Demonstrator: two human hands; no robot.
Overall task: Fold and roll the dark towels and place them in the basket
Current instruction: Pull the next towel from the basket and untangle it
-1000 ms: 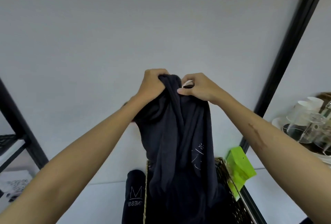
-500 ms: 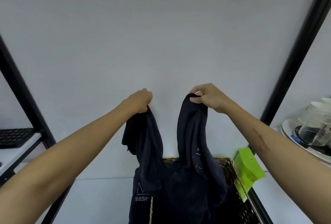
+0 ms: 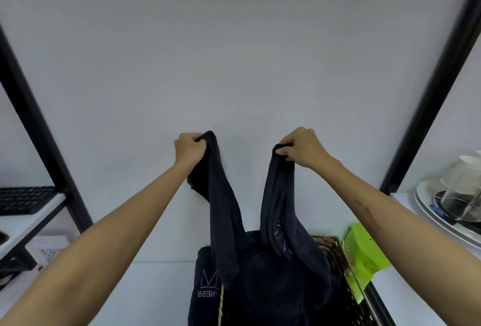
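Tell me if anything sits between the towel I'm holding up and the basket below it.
Nothing visible does. Both hands, left and right, grip the dark towel, whose lower part already hangs into the wicker basket. The green packet lies outside the basket's right rim.

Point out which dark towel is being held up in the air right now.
The dark towel stretched between the left hand and right hand, hanging over the basket. The other towel, showing a logo, lies left of the basket, untouched.

We note the dark towel (image 3: 273, 268): soft matt cloth, pale printed lettering. Basket (image 3: 335, 255): rough woven wicker. Frame posts (image 3: 429, 96): smooth black, metal-like. Inverted cups (image 3: 463, 190): clear, glossy. Green packet (image 3: 361, 255): smooth.
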